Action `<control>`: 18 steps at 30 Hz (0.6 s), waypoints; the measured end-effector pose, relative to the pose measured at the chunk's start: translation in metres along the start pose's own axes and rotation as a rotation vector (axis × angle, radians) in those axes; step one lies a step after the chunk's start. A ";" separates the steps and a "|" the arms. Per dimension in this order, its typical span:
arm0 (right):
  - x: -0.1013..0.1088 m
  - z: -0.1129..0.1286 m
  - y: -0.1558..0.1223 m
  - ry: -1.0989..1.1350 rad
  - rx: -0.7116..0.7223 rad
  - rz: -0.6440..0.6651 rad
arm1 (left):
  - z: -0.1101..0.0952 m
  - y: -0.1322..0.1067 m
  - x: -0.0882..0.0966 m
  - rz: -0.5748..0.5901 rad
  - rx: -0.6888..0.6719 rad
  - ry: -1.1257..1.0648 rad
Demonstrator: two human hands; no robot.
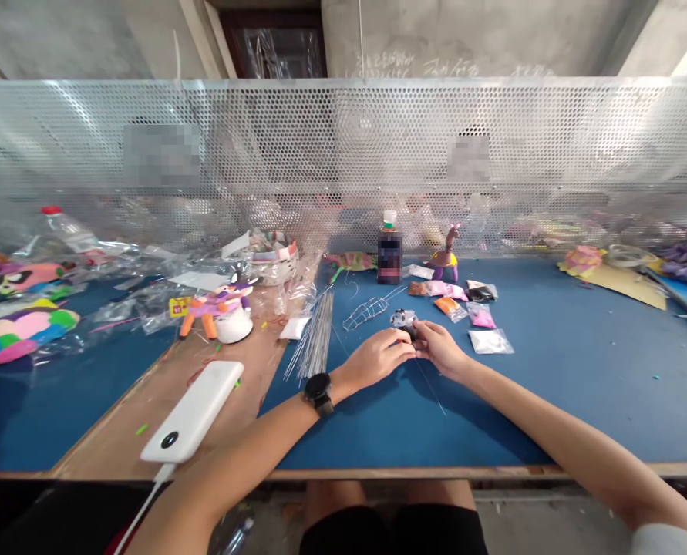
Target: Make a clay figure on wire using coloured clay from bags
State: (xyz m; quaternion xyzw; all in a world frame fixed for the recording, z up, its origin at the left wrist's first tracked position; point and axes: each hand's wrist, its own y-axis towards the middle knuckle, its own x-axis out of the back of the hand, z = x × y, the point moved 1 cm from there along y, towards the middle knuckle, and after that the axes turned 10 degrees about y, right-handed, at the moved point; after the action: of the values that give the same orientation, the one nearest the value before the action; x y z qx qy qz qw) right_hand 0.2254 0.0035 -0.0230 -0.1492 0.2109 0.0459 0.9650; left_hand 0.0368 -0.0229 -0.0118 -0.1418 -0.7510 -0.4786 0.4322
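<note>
Fingertips met at mid-worktop, left hand (385, 353) and right hand (440, 348) together, both pinched around a small dark piece (411, 332). Just what it was, too small to tell! Right up against it on the far side sat a crinkled silvery packet (404, 317). And look at the thin straight wire (432, 389): it emerged below the joined fingertips and slanted toward the person and to the right, its free end pointing at the near edge between the forearms; whether the dark piece held it, the fingers hid.

Beyond the left hand, the nearer of the two, lay the wire frame (366, 313), an open cage untouched on the blue worktop (586, 385), its long axis running from near left to far right, loose ends at the far tip. Further left, a fanned bundle of straight wires (315, 339) lay near the left wrist and its black watch (318, 393). Out past the right hand came the packets: white (490, 341), orange (450, 308), black (482, 291). Farther back stood a white-capped bottle (390, 258) and a long-necked clay figure (447, 258).
</note>
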 end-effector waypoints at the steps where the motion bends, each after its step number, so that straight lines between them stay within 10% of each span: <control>1: 0.000 0.000 -0.001 -0.001 -0.002 0.002 | 0.002 0.001 -0.003 0.000 0.022 -0.023; 10: -0.007 0.003 -0.009 -0.015 -0.013 0.083 | 0.020 0.000 -0.010 -0.201 0.337 -0.146; 18: -0.007 0.006 -0.010 -0.018 -0.021 0.156 | 0.020 0.002 -0.010 -0.107 0.353 -0.262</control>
State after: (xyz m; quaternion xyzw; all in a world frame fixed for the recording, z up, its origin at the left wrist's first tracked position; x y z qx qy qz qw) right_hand 0.2227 -0.0047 -0.0122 -0.1423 0.2128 0.1244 0.9586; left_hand 0.0341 -0.0033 -0.0213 -0.0846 -0.8793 -0.3395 0.3232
